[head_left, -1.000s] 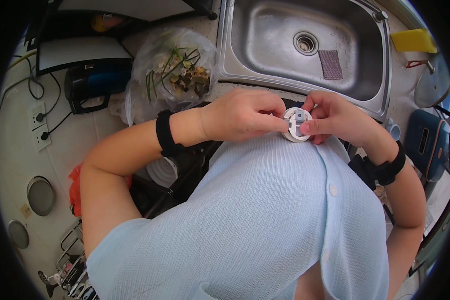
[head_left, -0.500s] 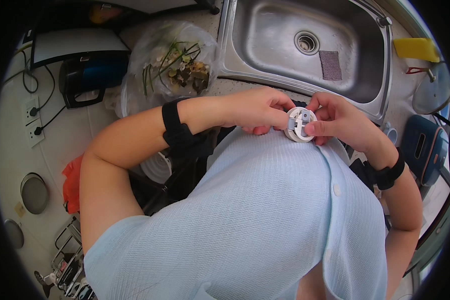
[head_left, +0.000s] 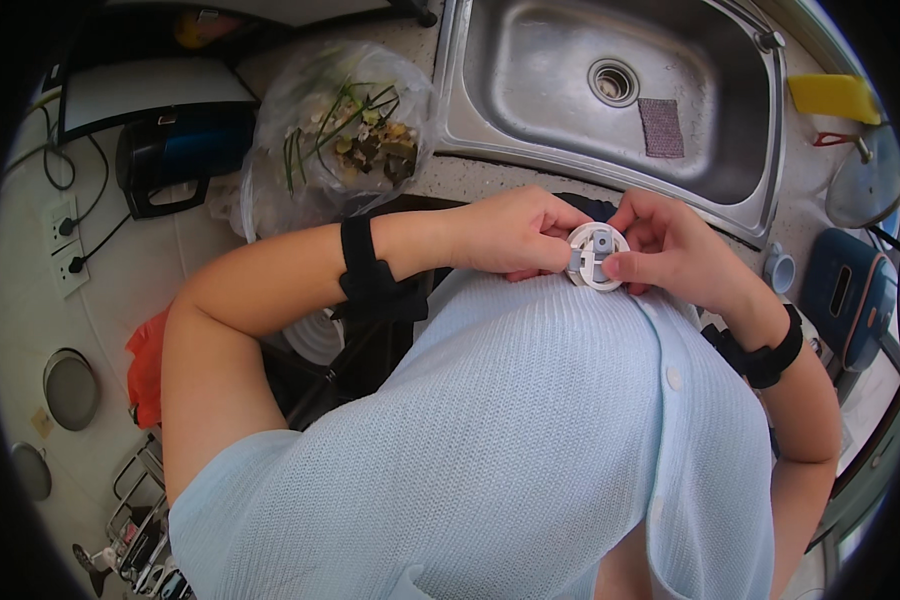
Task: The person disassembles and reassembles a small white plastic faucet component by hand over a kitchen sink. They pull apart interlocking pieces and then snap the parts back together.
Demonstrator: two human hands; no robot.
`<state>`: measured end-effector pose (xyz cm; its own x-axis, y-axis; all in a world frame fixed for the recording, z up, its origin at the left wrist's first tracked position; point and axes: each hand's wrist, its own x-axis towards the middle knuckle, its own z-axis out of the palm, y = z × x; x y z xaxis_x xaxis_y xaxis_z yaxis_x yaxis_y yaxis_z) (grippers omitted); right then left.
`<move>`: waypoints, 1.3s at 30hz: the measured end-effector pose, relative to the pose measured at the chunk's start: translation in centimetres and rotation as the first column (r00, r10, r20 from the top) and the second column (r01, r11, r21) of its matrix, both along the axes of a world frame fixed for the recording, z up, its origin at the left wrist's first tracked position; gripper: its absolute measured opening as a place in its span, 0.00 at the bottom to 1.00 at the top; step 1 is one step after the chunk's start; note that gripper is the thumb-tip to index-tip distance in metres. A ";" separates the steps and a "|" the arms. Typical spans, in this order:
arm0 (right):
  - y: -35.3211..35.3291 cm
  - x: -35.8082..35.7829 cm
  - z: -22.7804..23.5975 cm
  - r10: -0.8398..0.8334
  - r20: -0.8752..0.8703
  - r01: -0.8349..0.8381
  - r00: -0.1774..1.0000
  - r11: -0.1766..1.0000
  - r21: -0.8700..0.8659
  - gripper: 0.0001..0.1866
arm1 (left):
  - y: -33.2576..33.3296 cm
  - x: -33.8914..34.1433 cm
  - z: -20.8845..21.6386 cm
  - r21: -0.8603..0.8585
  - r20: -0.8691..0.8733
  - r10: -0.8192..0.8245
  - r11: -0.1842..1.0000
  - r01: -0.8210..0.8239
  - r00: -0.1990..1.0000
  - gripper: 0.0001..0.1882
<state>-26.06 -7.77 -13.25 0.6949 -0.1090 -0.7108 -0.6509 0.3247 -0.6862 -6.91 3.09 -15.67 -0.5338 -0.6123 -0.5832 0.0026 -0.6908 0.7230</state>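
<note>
A small round white plastic piece with grey tabs [head_left: 598,240] is held between my two hands, close against the front of the light blue knit top [head_left: 530,400]. My left hand [head_left: 518,232] grips its left rim, the thumb lying by a grey tab and the fingers mostly curled behind. From the other side my right hand [head_left: 670,245] pinches it, thumb pressed on the front face near the lower right. The back of the piece is hidden, as are several fingertips.
Ahead is a steel sink [head_left: 530,90] holding a brownish mesh cloth [head_left: 660,128]. To its left stand a clear bag of vegetable scraps [head_left: 345,130] and a dark blue kettle [head_left: 185,155]. On the right are a small light blue cup [head_left: 779,268] and a blue appliance [head_left: 850,300].
Both hands and the white piece have shifted slightly down, toward the body. The left forearm with its black strap has moved a little to the right. The grip looks much the same.
</note>
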 end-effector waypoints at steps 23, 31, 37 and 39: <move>-0.4 -0.7 0.3 -0.015 -0.007 0.015 1.000 0.998 0.065 0.15 | -0.3 -0.1 -0.3 0.108 -0.049 0.003 0.994 0.003 0.999 0.22; 0.6 -0.5 0.5 -0.008 0.024 0.008 1.000 0.999 -0.039 0.13 | 0.0 -0.6 -0.5 -0.269 0.152 -0.018 0.961 0.059 0.988 0.19; 0.7 -0.5 0.5 0.039 0.088 -0.029 0.995 0.994 -0.106 0.13 | 0.0 -0.3 -0.1 -0.370 0.253 -0.128 0.903 0.218 0.959 0.21; 0.7 -0.6 0.5 0.028 0.071 -0.021 0.997 0.995 -0.092 0.13 | 0.1 -0.3 -0.4 -0.375 0.218 -0.127 0.904 0.203 0.968 0.22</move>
